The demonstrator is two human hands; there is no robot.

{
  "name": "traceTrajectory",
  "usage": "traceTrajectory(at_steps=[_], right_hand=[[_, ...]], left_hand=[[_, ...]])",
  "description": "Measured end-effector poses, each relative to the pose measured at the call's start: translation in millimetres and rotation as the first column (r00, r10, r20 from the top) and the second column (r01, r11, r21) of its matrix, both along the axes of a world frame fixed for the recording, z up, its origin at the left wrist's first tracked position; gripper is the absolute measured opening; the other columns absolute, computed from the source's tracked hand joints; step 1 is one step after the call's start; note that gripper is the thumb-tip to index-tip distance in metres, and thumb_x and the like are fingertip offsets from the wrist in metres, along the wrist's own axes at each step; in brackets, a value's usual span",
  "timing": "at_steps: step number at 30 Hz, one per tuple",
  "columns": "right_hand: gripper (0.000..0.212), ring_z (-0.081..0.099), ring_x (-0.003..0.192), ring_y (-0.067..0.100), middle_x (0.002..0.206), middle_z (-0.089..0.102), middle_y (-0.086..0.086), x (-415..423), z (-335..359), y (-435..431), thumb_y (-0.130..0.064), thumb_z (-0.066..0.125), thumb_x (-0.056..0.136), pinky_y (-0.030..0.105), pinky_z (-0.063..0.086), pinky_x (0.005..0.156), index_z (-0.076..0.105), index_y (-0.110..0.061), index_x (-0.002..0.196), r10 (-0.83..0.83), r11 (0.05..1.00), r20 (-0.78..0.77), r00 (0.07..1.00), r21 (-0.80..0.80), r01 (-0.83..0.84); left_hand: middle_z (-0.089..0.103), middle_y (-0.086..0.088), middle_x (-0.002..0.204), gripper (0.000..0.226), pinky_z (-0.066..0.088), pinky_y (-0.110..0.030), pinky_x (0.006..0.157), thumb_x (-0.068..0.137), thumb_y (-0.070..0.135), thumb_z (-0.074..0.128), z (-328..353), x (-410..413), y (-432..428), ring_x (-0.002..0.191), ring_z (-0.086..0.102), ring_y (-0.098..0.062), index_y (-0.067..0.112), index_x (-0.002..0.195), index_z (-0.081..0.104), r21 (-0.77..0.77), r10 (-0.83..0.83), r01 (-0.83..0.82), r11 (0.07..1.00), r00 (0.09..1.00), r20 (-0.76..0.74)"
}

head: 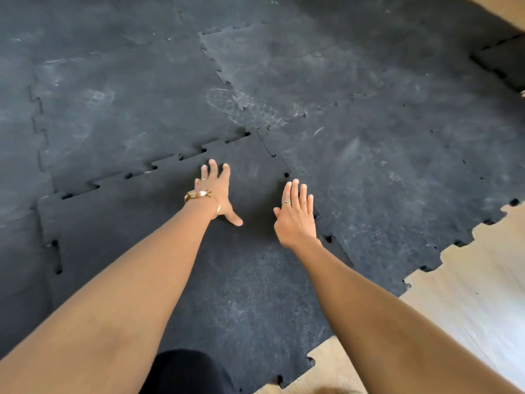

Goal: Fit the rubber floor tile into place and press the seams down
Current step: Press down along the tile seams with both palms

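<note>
A black rubber floor tile (136, 223) with puzzle-tooth edges lies in front of me among the laid tiles. Its far seam (153, 166) shows small dark gaps between the teeth, and its right seam (326, 237) has gaps too. My left hand (217, 191), with a gold bracelet and a ring, lies flat on the tile near the far seam, fingers spread. My right hand (295, 214) hovers or rests palm down at the right seam, fingers straight and together. Neither hand holds anything.
Laid black tiles (284, 66) marked with pale scuffs cover the floor ahead and to the left. Bare light wooden floor (468, 280) shows at the right and bottom. A loose tile (502, 61) lies at the far right. My dark-clothed knee (181, 371) is at the bottom.
</note>
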State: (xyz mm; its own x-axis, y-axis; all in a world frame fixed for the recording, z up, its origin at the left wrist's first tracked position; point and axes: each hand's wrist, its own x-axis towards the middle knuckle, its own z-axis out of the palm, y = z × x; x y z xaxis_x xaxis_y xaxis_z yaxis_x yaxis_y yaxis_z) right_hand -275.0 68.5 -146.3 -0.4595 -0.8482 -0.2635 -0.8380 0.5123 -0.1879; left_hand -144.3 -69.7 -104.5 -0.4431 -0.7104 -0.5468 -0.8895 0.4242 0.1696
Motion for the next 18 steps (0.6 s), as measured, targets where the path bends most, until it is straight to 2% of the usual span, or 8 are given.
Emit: traceTrajectory(at_steps=[3,7,12,16,18], right_hand=[[0.062,-0.016,0.149,0.027,0.163,-0.012,0.011,2,-11,5,-0.025,0.024,0.104,0.040,-0.014,0.119,-0.009,-0.005,0.153,-0.008,0.995,-0.043,0.999,-0.099,0.004],[0.060,-0.007,0.151,0.025,0.164,-0.001,0.009,8,-23,8,-0.026,0.021,0.102,0.039,-0.010,0.121,0.001,-0.006,0.154,-0.075,0.974,-0.125,0.989,-0.222,0.045],[0.060,-0.001,0.151,0.027,0.163,0.006,0.010,9,-23,6,-0.025,0.025,0.100,0.041,-0.004,0.123,0.007,-0.005,0.154,-0.098,0.969,-0.117,0.988,-0.240,0.068],[0.061,-0.003,0.151,0.026,0.164,0.005,0.011,10,-17,7,-0.028,0.027,0.102,0.039,-0.008,0.122,0.007,-0.004,0.154,-0.109,0.964,-0.076,0.991,-0.250,0.087],[0.066,-0.004,0.151,0.026,0.164,0.004,0.011,11,-11,14,-0.035,0.031,0.102,0.040,-0.009,0.122,0.005,-0.004,0.154,-0.187,0.948,-0.028,0.982,-0.267,0.173]], left_hand=[[-0.025,-0.013,0.159,0.150,0.011,-0.053,0.120,0.050,0.047,0.093,-4,-1,-6,0.147,-0.018,-0.034,0.016,0.153,-0.012,0.013,-0.012,0.012,1.000,1.000,-0.001],[-0.024,-0.013,0.159,0.151,0.013,-0.054,0.119,0.047,0.046,0.094,-7,-7,-8,0.147,-0.017,-0.036,0.015,0.153,-0.010,0.017,-0.009,0.009,1.000,1.000,0.030],[-0.015,-0.019,0.159,0.141,0.017,-0.061,0.116,0.041,0.035,0.098,-3,-22,-7,0.147,-0.012,-0.042,0.009,0.147,0.010,0.002,0.031,-0.031,1.000,0.998,0.047],[-0.012,-0.014,0.161,0.125,0.010,-0.060,0.118,0.041,0.027,0.099,-7,-16,-5,0.147,-0.013,-0.037,0.010,0.139,0.024,0.025,0.111,-0.110,0.994,0.992,-0.056],[-0.011,-0.011,0.161,0.127,0.011,-0.057,0.119,0.041,0.025,0.099,-8,-12,-4,0.148,-0.010,-0.034,0.012,0.142,0.024,0.017,0.127,-0.126,0.992,0.986,-0.111]])
